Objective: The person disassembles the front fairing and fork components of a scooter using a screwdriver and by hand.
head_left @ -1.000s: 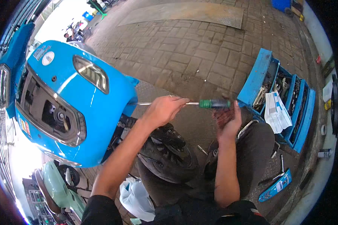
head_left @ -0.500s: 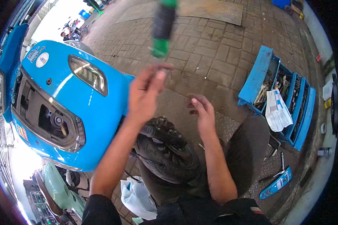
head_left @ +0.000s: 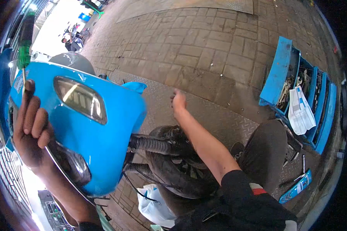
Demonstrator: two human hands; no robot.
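Note:
My left hand (head_left: 32, 127) is at the far left, in front of the blue scooter body (head_left: 119, 104). Its fingers pinch the thin shaft of a screwdriver (head_left: 25, 50), whose green and black handle points up. Out over the metal floor plate reaches my right hand (head_left: 179, 101), its fingers curled in and partly hidden by the hand itself. Whatever it may hold does not show. Below it lies the scooter's black front wheel (head_left: 181, 165), with a ribbed fork boot (head_left: 154, 144) running to the body.
An open blue toolbox (head_left: 273, 73) with wrenches stands at the right, a white and blue paper (head_left: 300, 111) draped over it. A blue trim piece (head_left: 296, 187) and a ratchet (head_left: 303, 164) lie nearer. A white bag (head_left: 154, 206) sits beneath the wheel.
My left hand has swung left with the screwdriver, from above the wheel to the scooter's front. My right hand has moved left and its fingers have curled in. The view has shifted.

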